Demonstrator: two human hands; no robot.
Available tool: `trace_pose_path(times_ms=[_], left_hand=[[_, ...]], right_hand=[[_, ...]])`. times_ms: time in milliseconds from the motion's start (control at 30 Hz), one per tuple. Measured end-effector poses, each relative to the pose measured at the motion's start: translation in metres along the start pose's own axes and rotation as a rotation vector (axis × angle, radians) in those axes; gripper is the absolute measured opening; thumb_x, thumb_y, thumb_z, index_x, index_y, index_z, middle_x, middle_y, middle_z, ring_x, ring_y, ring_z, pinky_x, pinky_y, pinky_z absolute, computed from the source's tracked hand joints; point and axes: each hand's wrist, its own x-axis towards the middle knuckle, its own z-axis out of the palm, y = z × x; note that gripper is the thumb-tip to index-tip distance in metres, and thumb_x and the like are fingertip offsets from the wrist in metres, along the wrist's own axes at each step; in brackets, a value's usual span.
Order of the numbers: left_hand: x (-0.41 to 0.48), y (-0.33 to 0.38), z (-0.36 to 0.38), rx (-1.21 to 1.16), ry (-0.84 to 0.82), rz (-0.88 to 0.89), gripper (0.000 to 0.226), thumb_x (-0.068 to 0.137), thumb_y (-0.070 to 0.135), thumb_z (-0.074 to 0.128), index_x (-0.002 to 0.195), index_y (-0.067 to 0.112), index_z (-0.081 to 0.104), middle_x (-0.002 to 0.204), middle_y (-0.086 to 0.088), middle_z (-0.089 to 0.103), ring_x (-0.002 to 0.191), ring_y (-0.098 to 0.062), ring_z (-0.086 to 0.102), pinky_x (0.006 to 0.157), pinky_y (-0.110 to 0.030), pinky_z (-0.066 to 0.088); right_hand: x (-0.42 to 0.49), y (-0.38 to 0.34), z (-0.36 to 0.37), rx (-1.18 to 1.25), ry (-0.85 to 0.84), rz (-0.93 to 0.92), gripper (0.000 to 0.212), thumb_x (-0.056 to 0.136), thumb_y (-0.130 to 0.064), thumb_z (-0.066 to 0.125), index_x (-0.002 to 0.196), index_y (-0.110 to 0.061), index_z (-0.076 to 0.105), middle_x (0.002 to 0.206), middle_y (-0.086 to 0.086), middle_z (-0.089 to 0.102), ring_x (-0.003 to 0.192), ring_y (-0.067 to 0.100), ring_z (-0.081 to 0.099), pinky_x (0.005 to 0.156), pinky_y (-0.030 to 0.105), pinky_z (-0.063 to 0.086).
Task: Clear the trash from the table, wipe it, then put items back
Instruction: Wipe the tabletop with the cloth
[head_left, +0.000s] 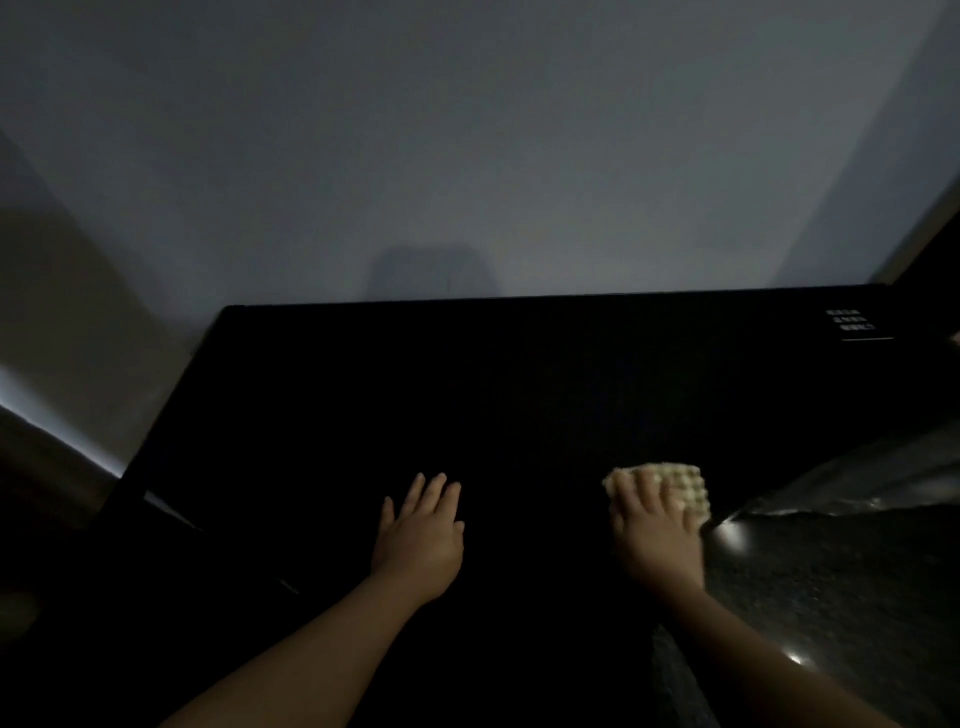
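Wiping step imo. Right hand (657, 530) presses cloth (680, 488) flat on table (519, 389), near-right side, fingers straight. Left hand (421, 535) lies flat, fingers spread, holding nothing. Risk: so dark I'd miss patches, or cloth snags the shiny plastic (857, 483) beside it.

Dim room: a plain grey wall (467, 156) rises behind a black table (519, 389), which has white lettering (850, 320) at its far right corner. A strip of light (62, 436) runs low at left. A dark speckled surface (831, 597) glints at right.
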Motion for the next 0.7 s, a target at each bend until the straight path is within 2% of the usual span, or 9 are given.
trace_pose_path(times_ms=[133,200,233,367,467,533,600,633,700], left_hand=[[-0.002,0.017,0.006,0.063,-0.001,0.01,0.053,0.104,0.034,0.016,0.153,0.022,0.001,0.16,0.005,-0.01,0.147,-0.015,-0.014,0.12,-0.043,-0.003],[-0.005,0.024,0.01,0.081,-0.016,0.036,0.053,0.104,0.034,0.016,0.153,0.022,0.001,0.16,0.005,-0.01,0.147,-0.014,-0.014,0.12,-0.043,-0.004],[-0.007,0.026,0.011,0.078,-0.029,0.055,0.053,0.104,0.034,0.016,0.153,0.021,0.001,0.16,0.005,-0.009,0.146,-0.014,-0.014,0.12,-0.044,-0.004],[-0.016,0.034,0.015,0.077,-0.066,0.091,0.052,0.104,0.032,0.016,0.153,0.02,0.0,0.16,0.004,-0.01,0.146,-0.014,-0.014,0.12,-0.044,-0.004],[-0.021,0.037,0.022,0.075,-0.057,0.081,0.053,0.104,0.032,0.016,0.153,0.02,0.001,0.16,0.003,-0.01,0.147,-0.014,-0.013,0.12,-0.044,-0.003],[-0.022,0.04,0.026,0.06,-0.044,0.06,0.053,0.104,0.033,0.017,0.153,0.02,0.001,0.16,0.004,-0.011,0.147,-0.014,-0.013,0.12,-0.043,-0.003],[-0.022,0.046,0.029,0.058,-0.03,0.018,0.053,0.104,0.034,0.016,0.153,0.02,0.0,0.16,0.004,-0.011,0.147,-0.014,-0.012,0.12,-0.042,-0.001],[-0.022,0.05,0.031,0.064,-0.018,-0.007,0.053,0.104,0.034,0.016,0.153,0.02,0.0,0.16,0.004,-0.011,0.147,-0.014,-0.012,0.12,-0.041,0.0],[-0.023,0.056,0.033,0.081,-0.01,-0.03,0.053,0.104,0.035,0.017,0.153,0.021,0.001,0.16,0.003,-0.01,0.147,-0.015,-0.011,0.12,-0.041,0.001]], right_hand=[[-0.023,-0.034,0.02,-0.072,-0.155,-0.408,0.066,0.091,-0.058,0.0,0.15,-0.033,0.016,0.159,-0.001,0.008,0.147,0.028,0.005,0.115,0.039,0.001],[-0.016,-0.02,0.015,-0.124,-0.128,-0.429,0.068,0.09,-0.058,0.002,0.139,-0.033,0.041,0.147,-0.002,0.043,0.135,0.029,0.041,0.109,0.041,0.025],[-0.013,-0.006,0.01,-0.128,-0.088,-0.41,0.064,0.09,-0.056,0.005,0.135,-0.033,0.045,0.143,-0.003,0.048,0.131,0.026,0.046,0.107,0.04,0.033],[-0.011,0.075,-0.001,-0.059,-0.042,-0.122,0.051,0.099,-0.041,0.015,0.149,-0.037,0.01,0.16,-0.007,0.001,0.147,0.02,-0.001,0.117,0.037,0.005],[-0.027,0.081,-0.004,0.007,0.006,0.006,0.051,0.1,-0.038,0.018,0.15,-0.035,0.007,0.16,-0.003,-0.001,0.147,0.021,-0.003,0.117,0.039,0.006],[-0.038,0.056,0.007,-0.01,0.001,-0.073,0.06,0.091,-0.045,0.01,0.148,-0.03,0.022,0.158,0.0,0.016,0.145,0.027,0.018,0.114,0.044,0.02],[-0.053,0.027,0.014,-0.005,-0.01,-0.235,0.06,0.084,-0.046,0.019,0.137,-0.029,0.041,0.148,0.003,0.041,0.132,0.033,0.043,0.103,0.048,0.037],[-0.058,0.017,0.02,-0.015,-0.01,-0.336,0.066,0.081,-0.048,0.016,0.139,-0.028,0.04,0.151,0.001,0.035,0.136,0.033,0.037,0.107,0.048,0.031],[-0.063,0.013,0.02,-0.051,-0.051,-0.476,0.081,0.073,-0.054,0.001,0.148,-0.032,0.025,0.15,-0.01,0.001,0.143,0.021,0.005,0.114,0.037,0.006]])
